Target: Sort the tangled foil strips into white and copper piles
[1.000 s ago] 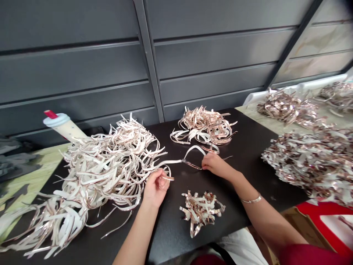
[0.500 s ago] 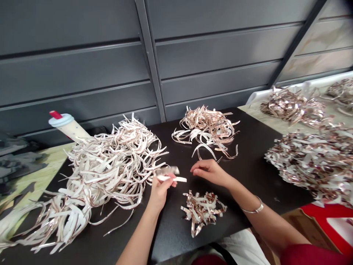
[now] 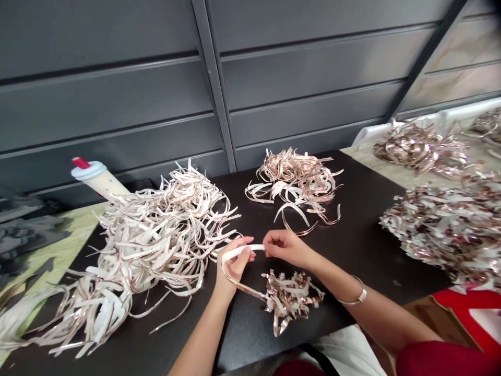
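A white strip [image 3: 256, 247] with a shiny rose-gold side runs between my two hands. My left hand [image 3: 234, 261] pinches it between thumb and fingers; a length loops round that hand and hangs down toward the small pile. My right hand [image 3: 285, 248], with fingertips closed together, grips the strip's other end. Just below the hands lies a small heap of short rose-gold and white pieces [image 3: 291, 297]. Left of my left hand spreads a large tangle of long white strips [image 3: 156, 240]. Behind my right hand sits a pile of rose-gold strips [image 3: 299, 177].
The black table [image 3: 352, 245] stands against a grey panelled wall [image 3: 305, 78]. A cup with a pale blue lid [image 3: 92, 171] leans at the back left. A big mound of crinkled pieces [image 3: 450, 230] fills the right side, with another strip pile [image 3: 420, 146] behind it. A red box [image 3: 465, 308] is below.
My right hand has moved left and closed on the strip's end. The strip now stretches between both hands, its loop hanging from my left hand.
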`<state>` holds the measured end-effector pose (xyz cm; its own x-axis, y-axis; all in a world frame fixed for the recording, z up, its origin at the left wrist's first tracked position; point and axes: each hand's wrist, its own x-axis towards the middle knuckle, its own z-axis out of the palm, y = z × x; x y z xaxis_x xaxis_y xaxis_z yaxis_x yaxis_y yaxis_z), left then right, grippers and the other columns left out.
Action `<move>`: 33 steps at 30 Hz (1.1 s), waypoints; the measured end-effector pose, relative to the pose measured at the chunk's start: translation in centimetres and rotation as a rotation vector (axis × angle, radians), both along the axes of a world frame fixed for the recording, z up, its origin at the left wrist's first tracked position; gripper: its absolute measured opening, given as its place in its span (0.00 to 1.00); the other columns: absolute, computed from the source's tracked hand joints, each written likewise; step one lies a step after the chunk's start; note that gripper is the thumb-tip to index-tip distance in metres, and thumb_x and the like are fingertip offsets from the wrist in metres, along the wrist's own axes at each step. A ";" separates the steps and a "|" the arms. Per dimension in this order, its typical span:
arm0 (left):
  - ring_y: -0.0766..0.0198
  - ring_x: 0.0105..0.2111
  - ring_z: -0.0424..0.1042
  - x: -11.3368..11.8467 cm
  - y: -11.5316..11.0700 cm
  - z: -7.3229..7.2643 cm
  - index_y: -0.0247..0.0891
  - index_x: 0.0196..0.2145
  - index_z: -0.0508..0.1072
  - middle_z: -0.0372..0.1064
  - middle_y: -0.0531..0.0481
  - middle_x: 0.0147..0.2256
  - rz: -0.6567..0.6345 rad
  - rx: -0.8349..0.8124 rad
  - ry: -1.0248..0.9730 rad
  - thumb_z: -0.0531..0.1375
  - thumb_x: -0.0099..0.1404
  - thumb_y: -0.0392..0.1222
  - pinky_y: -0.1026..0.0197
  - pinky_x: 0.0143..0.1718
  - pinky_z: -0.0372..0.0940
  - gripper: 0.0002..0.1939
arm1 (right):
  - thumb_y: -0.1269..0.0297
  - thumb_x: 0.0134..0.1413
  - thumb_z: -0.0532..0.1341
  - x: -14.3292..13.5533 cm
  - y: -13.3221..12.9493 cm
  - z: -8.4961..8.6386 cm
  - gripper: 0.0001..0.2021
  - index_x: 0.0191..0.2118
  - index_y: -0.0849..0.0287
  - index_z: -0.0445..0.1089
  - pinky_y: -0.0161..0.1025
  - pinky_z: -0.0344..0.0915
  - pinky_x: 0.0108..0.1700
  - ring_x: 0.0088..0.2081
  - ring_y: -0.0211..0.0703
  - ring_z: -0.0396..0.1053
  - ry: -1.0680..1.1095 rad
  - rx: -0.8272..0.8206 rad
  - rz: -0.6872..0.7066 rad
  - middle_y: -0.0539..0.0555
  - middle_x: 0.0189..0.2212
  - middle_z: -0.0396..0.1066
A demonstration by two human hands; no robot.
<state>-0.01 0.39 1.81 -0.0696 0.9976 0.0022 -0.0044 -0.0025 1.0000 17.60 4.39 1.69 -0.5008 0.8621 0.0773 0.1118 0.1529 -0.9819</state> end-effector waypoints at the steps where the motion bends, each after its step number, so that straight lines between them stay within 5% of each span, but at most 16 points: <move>1: 0.66 0.21 0.69 0.1 0.0 0.1 0.34 0.34 0.75 0.71 0.51 0.21 0.005 -0.036 0.007 0.63 0.54 0.45 0.65 0.26 0.64 0.13 | 0.66 0.49 0.59 -0.1 0.1 -0.1 0.06 0.26 0.62 0.67 0.31 0.58 0.26 0.23 0.33 0.62 -0.004 0.016 -0.013 0.48 0.21 0.68; 8: 0.68 0.18 0.67 0.5 0.1 0.4 0.32 0.29 0.75 0.70 0.50 0.19 0.070 -0.087 0.000 0.63 0.54 0.47 0.66 0.22 0.62 0.13 | 0.59 0.54 0.58 -0.3 -0.5 -0.8 0.11 0.26 0.61 0.65 0.30 0.58 0.24 0.21 0.32 0.60 0.062 0.117 -0.219 0.47 0.19 0.64; 10: 0.68 0.19 0.67 0.3 0.1 0.4 0.32 0.29 0.75 0.70 0.51 0.19 0.115 -0.065 0.009 0.63 0.54 0.47 0.66 0.23 0.62 0.13 | 0.52 0.55 0.57 0.2 -1.2 -0.5 0.15 0.29 0.61 0.66 0.30 0.58 0.22 0.20 0.32 0.60 0.167 0.131 -0.151 0.47 0.19 0.63; 14: 0.67 0.20 0.67 0.0 0.2 0.3 0.33 0.31 0.75 0.70 0.51 0.20 0.177 -0.054 0.029 0.62 0.55 0.46 0.66 0.24 0.62 0.13 | 0.51 0.50 0.63 0.8 -2.5 0.3 0.16 0.32 0.62 0.70 0.30 0.61 0.23 0.20 0.33 0.64 0.214 0.253 0.199 0.50 0.20 0.68; 21: 0.67 0.22 0.69 0.0 0.5 0.0 0.32 0.38 0.74 0.71 0.51 0.23 0.180 -0.060 -0.066 0.65 0.52 0.47 0.65 0.27 0.63 0.18 | 0.56 0.52 0.63 0.2 -2.8 0.5 0.13 0.26 0.62 0.72 0.30 0.61 0.23 0.21 0.33 0.65 0.072 0.331 0.132 0.51 0.20 0.70; 26: 0.67 0.26 0.71 0.0 0.5 -0.2 0.36 0.50 0.67 0.73 0.51 0.27 -0.031 -0.267 -0.264 0.72 0.39 0.37 0.68 0.27 0.62 0.39 | 0.58 0.55 0.62 1.0 -2.0 0.3 0.12 0.25 0.61 0.71 0.32 0.62 0.25 0.22 0.35 0.67 0.041 0.488 -0.053 0.52 0.21 0.71; 30: 0.70 0.22 0.68 -0.3 0.1 -0.3 0.33 0.40 0.73 0.71 0.50 0.24 -0.332 -0.442 -0.307 0.73 0.39 0.38 0.70 0.21 0.58 0.28 | 0.62 0.57 0.60 1.7 -1.6 0.0 0.08 0.28 0.58 0.70 0.35 0.65 0.28 0.25 0.38 0.69 -0.008 0.729 -0.226 0.52 0.23 0.72; 33: 0.72 0.19 0.66 -0.6 0.0 -0.4 0.32 0.35 0.74 0.70 0.50 0.21 -0.411 -0.510 -0.399 0.73 0.40 0.44 0.72 0.19 0.57 0.24 | 0.67 0.57 0.60 1.9 -1.6 -0.3 0.04 0.31 0.57 0.70 0.37 0.67 0.29 0.26 0.40 0.70 -0.032 0.889 -0.302 0.53 0.24 0.72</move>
